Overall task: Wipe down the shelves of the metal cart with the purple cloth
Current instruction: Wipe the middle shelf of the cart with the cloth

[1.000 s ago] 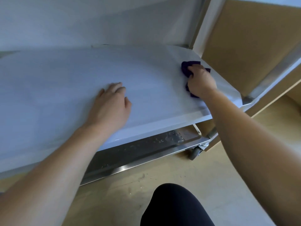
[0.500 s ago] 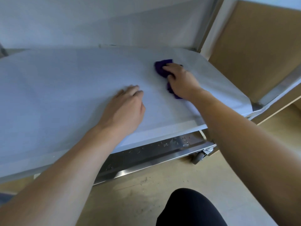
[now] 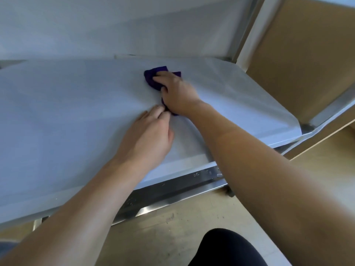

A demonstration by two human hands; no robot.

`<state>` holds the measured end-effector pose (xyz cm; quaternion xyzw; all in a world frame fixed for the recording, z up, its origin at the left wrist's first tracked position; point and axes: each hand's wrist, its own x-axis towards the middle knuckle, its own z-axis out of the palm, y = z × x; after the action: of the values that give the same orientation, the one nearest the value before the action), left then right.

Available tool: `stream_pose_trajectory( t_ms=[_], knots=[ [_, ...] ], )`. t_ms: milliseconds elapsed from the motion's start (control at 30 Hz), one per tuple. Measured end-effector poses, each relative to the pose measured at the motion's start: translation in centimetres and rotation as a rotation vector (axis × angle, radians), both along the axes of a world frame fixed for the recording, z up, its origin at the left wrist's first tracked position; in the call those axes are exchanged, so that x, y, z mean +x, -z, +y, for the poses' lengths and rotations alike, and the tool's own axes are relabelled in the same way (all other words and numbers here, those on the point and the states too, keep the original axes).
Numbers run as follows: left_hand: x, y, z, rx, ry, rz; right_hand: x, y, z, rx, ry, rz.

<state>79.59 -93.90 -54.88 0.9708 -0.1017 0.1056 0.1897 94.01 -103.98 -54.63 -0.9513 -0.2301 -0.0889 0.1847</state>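
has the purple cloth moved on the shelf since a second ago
Yes. The purple cloth, under the right hand, has slid left along the shelf, away from the upright post.

A pale grey-white wall (image 3: 115,25) fills the upper part of the view, plain and evenly lit. At the right stands a large brown board (image 3: 307,54), perhaps the side of a cupboard, with a white strip (image 3: 257,31) along its left edge. The floor (image 3: 192,231) below is beige and smooth, with a few small dark marks on it. The light is soft and gives no hard shadows.
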Motion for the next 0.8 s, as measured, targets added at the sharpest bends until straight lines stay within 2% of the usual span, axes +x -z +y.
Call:
stream_pose_trajectory(
  t_ms=[67, 167, 333, 500, 733, 767, 800],
  knots=[
    [-0.1, 0.0, 0.1, -0.012, 0.005, -0.003, 0.2, 0.1, -0.1, 0.023, -0.041, 0.017],
    [0.0, 0.2, 0.2, -0.017, -0.001, -0.023, 1.4, -0.1, -2.8, 0.001, 0.006, 0.02],
    [0.1, 0.4, 0.4, -0.02, 0.01, -0.013, 3.5, -0.7, -11.0, 0.008, 0.309, 0.046],
    [0.1, 0.4, 0.2, -0.022, 0.016, -0.006, 5.2, -0.6, -16.6, -0.032, 0.451, 0.095],
    [0.0, 0.5, 0.1, -0.003, 0.011, -0.023, 9.0, -0.2, -18.2, -0.207, 0.543, 0.034],
    [0.0, 0.4, 0.1, -0.005, 0.011, -0.026, 9.3, -0.5, -18.0, -0.2, 0.482, 0.028],
    [-0.1, 0.4, 0.1, -0.008, 0.011, -0.028, 9.7, -0.7, -17.9, -0.099, 0.473, 0.06]
  ],
)
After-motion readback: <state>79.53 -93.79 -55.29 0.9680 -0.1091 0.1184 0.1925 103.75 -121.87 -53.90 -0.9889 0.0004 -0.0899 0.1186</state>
